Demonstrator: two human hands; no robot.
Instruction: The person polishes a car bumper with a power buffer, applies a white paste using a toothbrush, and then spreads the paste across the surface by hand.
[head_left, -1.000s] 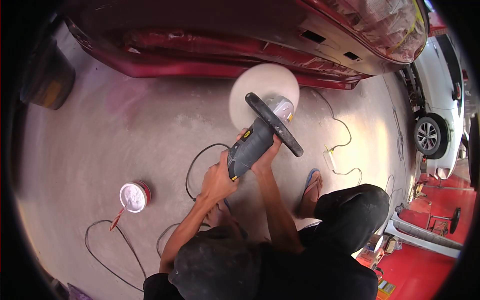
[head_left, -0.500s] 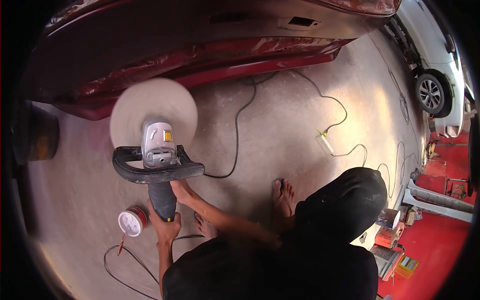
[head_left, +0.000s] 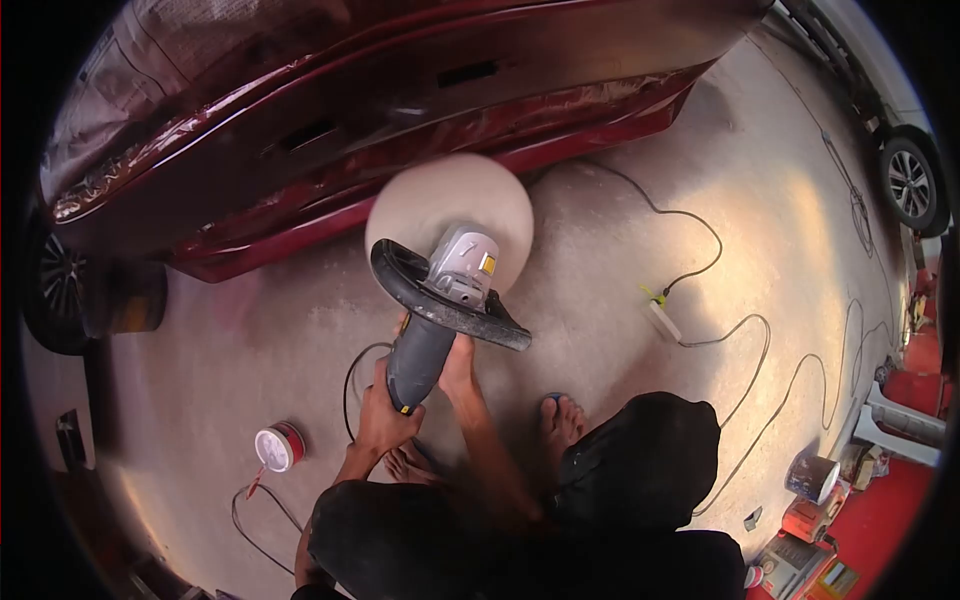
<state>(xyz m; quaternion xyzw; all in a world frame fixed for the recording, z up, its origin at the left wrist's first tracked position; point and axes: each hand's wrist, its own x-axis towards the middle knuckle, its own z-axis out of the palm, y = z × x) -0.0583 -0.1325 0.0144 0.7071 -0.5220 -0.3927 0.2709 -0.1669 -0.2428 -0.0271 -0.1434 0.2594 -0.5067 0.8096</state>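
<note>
A grey and black car polisher (head_left: 420,360) is held out in front of me, tilted to the right. Its round, pale buffing pad (head_left: 450,190) looks smeared, as if spinning, and overlaps the dark red car's lower edge in view; contact cannot be made out. My left hand (head_left: 388,415) wraps round the rear of the black body. Closed on the body below the curved black handle (head_left: 440,305) is my right hand (head_left: 459,366), its fingers partly hidden. Above the pad spreads the dark red car side (head_left: 400,130), partly covered with clear film.
An open tub (head_left: 280,446) of pale paste stands on the floor at the left. Cables (head_left: 690,212) snake across the concrete, joined at a white power strip (head_left: 664,320). A car wheel (head_left: 910,178) shows at far right, above tools and red flooring (head_left: 890,520).
The polisher has moved right across the view and leans more to the right. The camera view has shifted, bringing more of the red car side and a wheel at the left into sight.
</note>
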